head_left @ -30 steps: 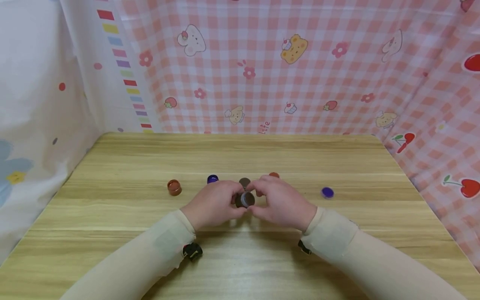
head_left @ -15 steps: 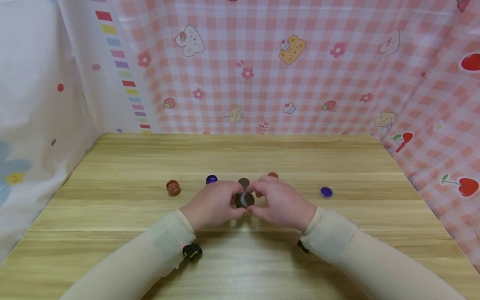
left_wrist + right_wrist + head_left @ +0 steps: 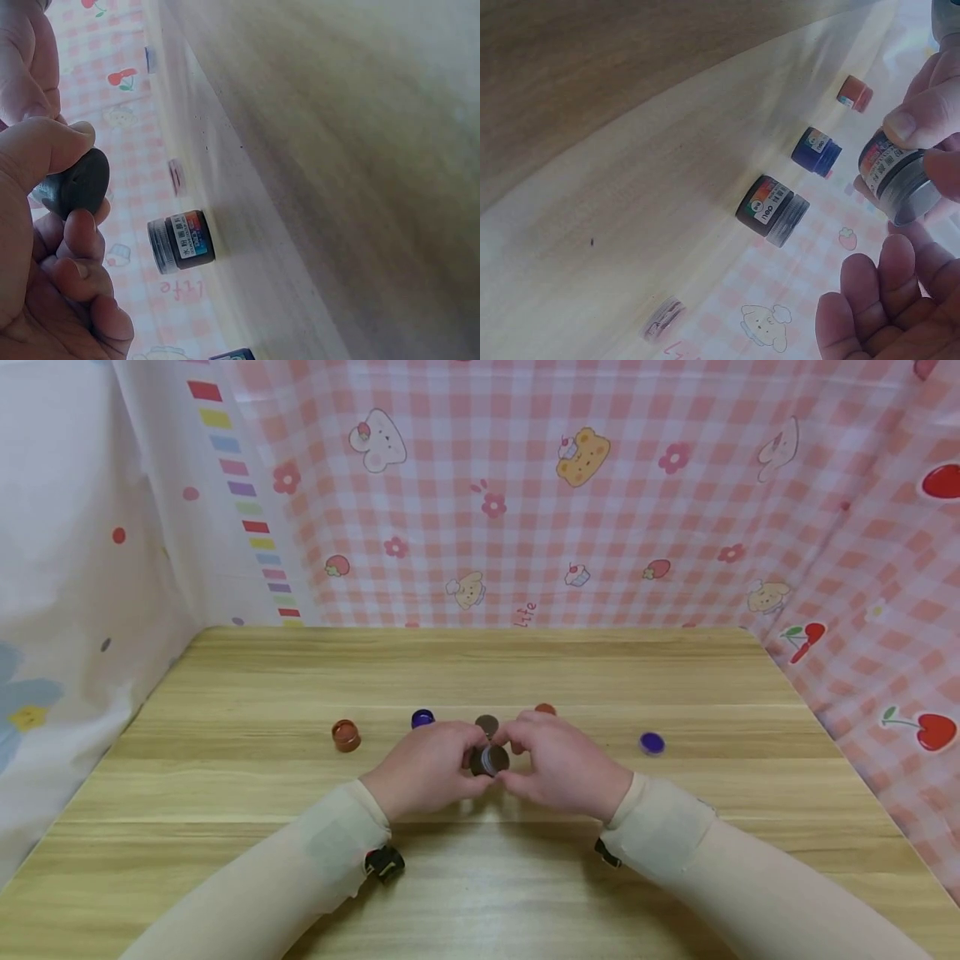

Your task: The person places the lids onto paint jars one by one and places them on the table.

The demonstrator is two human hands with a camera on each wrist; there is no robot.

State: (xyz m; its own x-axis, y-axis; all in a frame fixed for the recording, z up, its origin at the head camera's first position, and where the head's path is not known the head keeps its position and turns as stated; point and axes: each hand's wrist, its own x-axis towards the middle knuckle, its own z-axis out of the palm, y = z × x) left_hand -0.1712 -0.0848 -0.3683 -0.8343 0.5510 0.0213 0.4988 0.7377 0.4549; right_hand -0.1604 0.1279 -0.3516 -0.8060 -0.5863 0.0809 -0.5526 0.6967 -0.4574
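Note:
A small dark paint jar [image 3: 487, 761] with a clear lid [image 3: 911, 196] is held tilted on its side above the table. My left hand [image 3: 427, 768] grips its dark body between thumb and fingers, as the left wrist view also shows. From the other side, my right hand [image 3: 566, 766] has thumb and index finger at the lid end, pinching it; its other fingers spread loosely below in the right wrist view. Just beyond the hands, a second dark paint jar [image 3: 769, 210] stands upright with its clear lid on.
To the left stand an uncapped blue paint jar [image 3: 423, 718] and an uncapped orange-brown paint jar [image 3: 346, 736]. An orange lid [image 3: 545, 708] lies behind my right hand, and a purple lid [image 3: 652, 743] lies farther right. Patterned cloth [image 3: 480, 527] closes off the wooden table's back and sides.
Hands and jar keep nearly the same pose throughout. The head view has shifted only slightly.

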